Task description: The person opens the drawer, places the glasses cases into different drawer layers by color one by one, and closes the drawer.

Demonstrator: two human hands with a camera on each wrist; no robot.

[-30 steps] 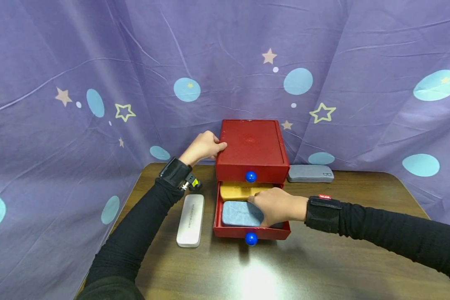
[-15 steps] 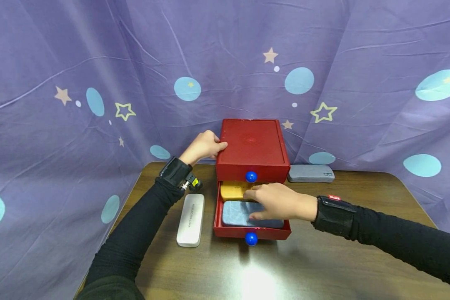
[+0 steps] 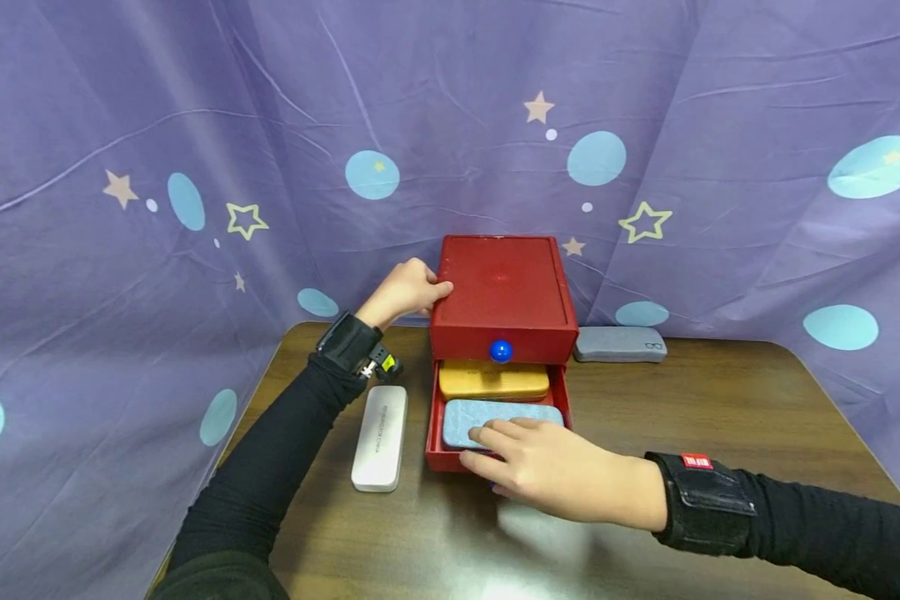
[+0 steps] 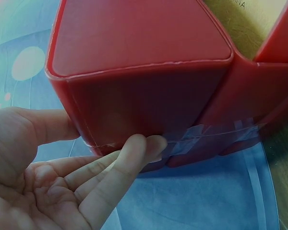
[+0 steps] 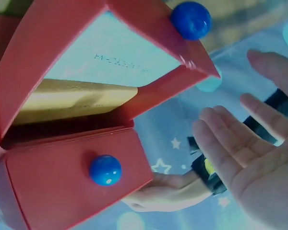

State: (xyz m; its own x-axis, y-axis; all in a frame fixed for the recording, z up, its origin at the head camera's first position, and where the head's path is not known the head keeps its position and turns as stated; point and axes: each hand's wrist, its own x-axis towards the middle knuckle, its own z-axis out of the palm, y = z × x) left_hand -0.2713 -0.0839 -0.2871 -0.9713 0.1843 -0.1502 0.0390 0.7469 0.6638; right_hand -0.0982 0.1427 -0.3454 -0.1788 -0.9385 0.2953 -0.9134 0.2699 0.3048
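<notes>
A red two-drawer box [image 3: 500, 283] stands at the back of the table, with its lower drawer [image 3: 439, 460] pulled out. In that drawer a gold glasses case [image 3: 487, 381] lies behind a light blue glasses case [image 3: 471, 418]. My left hand [image 3: 408, 290] grips the box at its left rear edge; in the left wrist view, fingertips [image 4: 137, 146] press its side wall. The right hand [image 3: 547, 467] hovers over the drawer's front with fingers spread and nothing held, overlapping the blue case and covering the lower knob. Seen from the right wrist, its palm faces the open drawer, apart from it.
A white glasses case [image 3: 379, 437] lies left of the drawer on the wooden table [image 3: 690, 417]. To the right of the box, by the curtain, is a grey glasses case [image 3: 621, 344]. A purple patterned curtain [image 3: 450, 100] hangs close behind.
My right hand has released the blue case inside the drawer, lifted, and drawn back toward me over the drawer's front. The left hand stays on the box.
</notes>
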